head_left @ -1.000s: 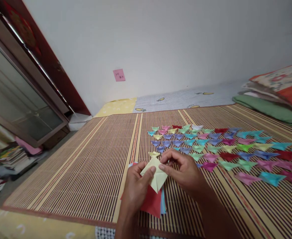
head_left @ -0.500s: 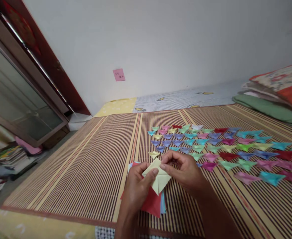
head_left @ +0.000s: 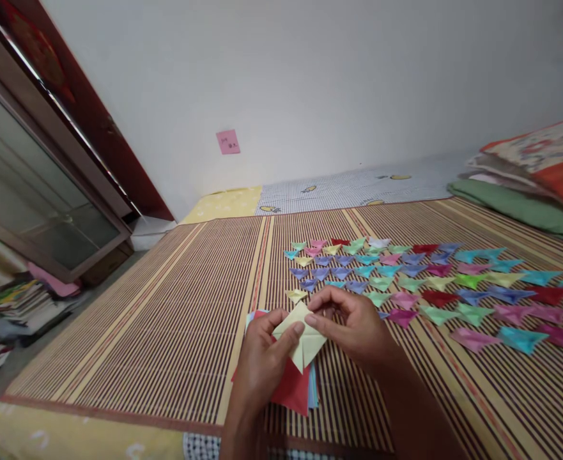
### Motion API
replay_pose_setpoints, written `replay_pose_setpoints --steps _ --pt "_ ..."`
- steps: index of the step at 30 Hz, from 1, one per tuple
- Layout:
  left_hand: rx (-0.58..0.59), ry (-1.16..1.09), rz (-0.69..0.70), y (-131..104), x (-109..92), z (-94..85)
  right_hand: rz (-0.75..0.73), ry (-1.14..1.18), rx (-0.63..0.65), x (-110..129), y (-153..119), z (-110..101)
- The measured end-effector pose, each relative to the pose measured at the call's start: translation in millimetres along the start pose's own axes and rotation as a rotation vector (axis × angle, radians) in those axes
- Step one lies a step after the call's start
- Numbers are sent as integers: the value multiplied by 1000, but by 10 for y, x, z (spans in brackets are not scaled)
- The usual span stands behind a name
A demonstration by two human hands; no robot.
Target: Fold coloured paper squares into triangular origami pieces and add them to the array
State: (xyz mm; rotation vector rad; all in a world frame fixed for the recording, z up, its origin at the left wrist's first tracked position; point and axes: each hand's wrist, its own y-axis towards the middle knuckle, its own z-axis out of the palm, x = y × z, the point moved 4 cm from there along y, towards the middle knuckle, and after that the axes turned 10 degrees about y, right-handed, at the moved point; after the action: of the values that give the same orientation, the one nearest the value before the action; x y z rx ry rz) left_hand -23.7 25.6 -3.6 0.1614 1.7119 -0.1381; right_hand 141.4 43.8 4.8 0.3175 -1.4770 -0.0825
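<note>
A pale yellow sheet of origami paper (head_left: 312, 348), folded into a diamond with crease lines and a slit near its bottom point, is held up between both hands. My left hand (head_left: 264, 351) pinches its left side, thumb lying on the front. At the upper right edge, my right hand (head_left: 351, 319) grips the paper between thumb and fingers. Beneath them lies a stack of coloured paper squares (head_left: 293, 390), red on top with blue edges showing. Rows of small folded paper boats (head_left: 379, 283) in many colours stand beyond and to the right of my hands.
A striped bamboo mat (head_left: 166, 319) covers the bed. Cushions, one of them green (head_left: 511, 207), are piled at the right. A pink note (head_left: 227, 142) sticks to the white wall. At the left are a glass-panelled door (head_left: 46, 179) and stacked magazines (head_left: 17, 303).
Both hands keep their hold on the yellow paper, with hardly any shift in the fingers. The whole view has moved very slightly.
</note>
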Motion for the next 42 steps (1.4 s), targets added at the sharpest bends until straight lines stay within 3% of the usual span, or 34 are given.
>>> replay_pose_setpoints --steps 7,13,32,42 --pt "-13 -15 11 -5 1 -1 -16 -33 -13 24 -5 5" --pt "12 23 5 0 15 -2 -39 83 21 -25 14 2" --pt "101 7 33 -41 -119 38 78 131 29 -35 -8 55" --pt "52 -24 11 -21 -147 88 71 136 -10 13 -14 52"
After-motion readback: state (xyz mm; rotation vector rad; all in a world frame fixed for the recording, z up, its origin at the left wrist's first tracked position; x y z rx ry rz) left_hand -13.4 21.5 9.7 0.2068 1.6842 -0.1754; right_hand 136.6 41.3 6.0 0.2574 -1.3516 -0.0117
